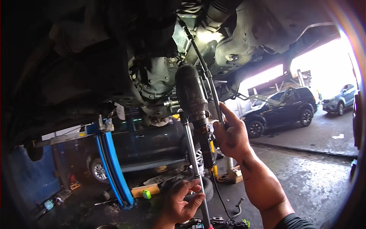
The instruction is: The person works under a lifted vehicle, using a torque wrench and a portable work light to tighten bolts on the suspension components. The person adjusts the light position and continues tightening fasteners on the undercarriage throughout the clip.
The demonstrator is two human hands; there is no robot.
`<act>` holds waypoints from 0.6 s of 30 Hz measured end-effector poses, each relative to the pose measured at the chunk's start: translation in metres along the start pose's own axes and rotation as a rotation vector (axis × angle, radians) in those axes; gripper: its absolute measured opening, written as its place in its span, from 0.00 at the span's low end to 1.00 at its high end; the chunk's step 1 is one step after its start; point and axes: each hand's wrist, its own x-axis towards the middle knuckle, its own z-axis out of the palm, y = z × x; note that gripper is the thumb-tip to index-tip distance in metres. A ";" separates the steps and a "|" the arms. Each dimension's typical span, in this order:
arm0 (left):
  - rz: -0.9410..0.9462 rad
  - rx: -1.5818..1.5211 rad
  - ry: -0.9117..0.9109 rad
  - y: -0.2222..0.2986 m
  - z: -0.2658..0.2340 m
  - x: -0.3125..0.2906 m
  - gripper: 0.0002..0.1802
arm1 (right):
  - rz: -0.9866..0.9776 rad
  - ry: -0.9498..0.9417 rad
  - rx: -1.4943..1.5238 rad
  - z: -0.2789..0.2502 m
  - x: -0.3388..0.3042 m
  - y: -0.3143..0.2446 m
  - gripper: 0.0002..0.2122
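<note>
Overhead is the dark underside of a raised vehicle [152,76]. My right hand [233,135] closes round the lower end of a long jointed extension bar [209,74], index finger stretched along it. The bar slants up beside a lit metal part. Lower down, my left hand [185,202] has its fingers half curled and apart from the thumb, with the tips at a long silver bar handle [192,152]. That handle hangs from a fitting under the vehicle. Between the two bars is a dark rounded corded object [190,89], perhaps a work lamp; its far side is hidden.
A blue lift post [112,168] stands at left, before a dark parked vehicle [152,143]. Loose parts, a tyre and a bright green item [146,194] lie on the floor. A black cord [218,191] trails downward. Further right are a dark SUV [282,110] and a grey-blue car [340,100].
</note>
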 end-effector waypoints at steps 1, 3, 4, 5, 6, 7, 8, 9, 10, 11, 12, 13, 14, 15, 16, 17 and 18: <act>0.024 0.012 -0.015 0.001 -0.004 0.003 0.23 | 0.001 0.010 -0.027 0.000 -0.001 -0.006 0.28; 0.043 0.001 -0.024 0.004 -0.011 0.010 0.23 | -0.029 0.051 0.003 0.001 -0.005 -0.014 0.28; 0.069 -0.042 -0.010 0.002 -0.014 0.013 0.23 | 0.000 0.060 0.051 0.003 -0.007 -0.015 0.27; 0.094 -0.084 0.005 0.002 -0.016 0.018 0.23 | 0.002 0.070 0.035 0.003 -0.010 -0.015 0.27; 0.078 -0.117 0.019 0.005 -0.017 0.023 0.21 | -0.019 0.076 0.007 0.003 -0.015 -0.013 0.27; 0.080 -0.131 0.009 0.006 -0.019 0.025 0.21 | -0.039 0.081 -0.020 0.002 -0.021 -0.014 0.27; 0.076 -0.129 -0.004 0.008 -0.021 0.026 0.21 | -0.090 0.084 -0.133 -0.002 -0.031 -0.019 0.27; 0.071 -0.125 -0.022 0.009 -0.021 0.028 0.21 | -0.192 0.119 -0.095 -0.001 -0.038 -0.010 0.27; 0.073 -0.132 -0.033 0.010 -0.023 0.028 0.21 | -0.180 0.110 -0.117 -0.003 -0.046 -0.004 0.27; 0.091 -0.120 -0.066 0.011 -0.024 0.029 0.21 | -0.168 0.100 -0.137 -0.004 -0.055 0.001 0.27; 0.103 -0.096 -0.091 0.011 -0.026 0.029 0.21 | -0.164 0.099 -0.131 0.000 -0.062 0.005 0.27; 0.105 -0.108 -0.095 0.009 -0.026 0.030 0.21 | -0.164 0.104 -0.179 0.000 -0.071 0.007 0.27; 0.104 -0.110 -0.099 0.007 -0.026 0.032 0.21 | -0.163 0.109 -0.225 0.000 -0.079 0.009 0.27; 0.103 -0.110 -0.103 0.005 -0.026 0.034 0.21 | -0.159 0.112 -0.233 -0.001 -0.088 0.017 0.27; 0.108 -0.116 -0.100 0.004 -0.026 0.035 0.21 | -0.201 0.101 -0.234 -0.002 -0.094 0.026 0.27; 0.112 -0.124 -0.098 0.003 -0.025 0.035 0.21 | -0.242 0.090 -0.234 -0.002 -0.100 0.032 0.27; 0.111 -0.128 -0.094 0.001 -0.025 0.035 0.21 | -0.209 0.082 -0.182 -0.001 -0.105 0.029 0.28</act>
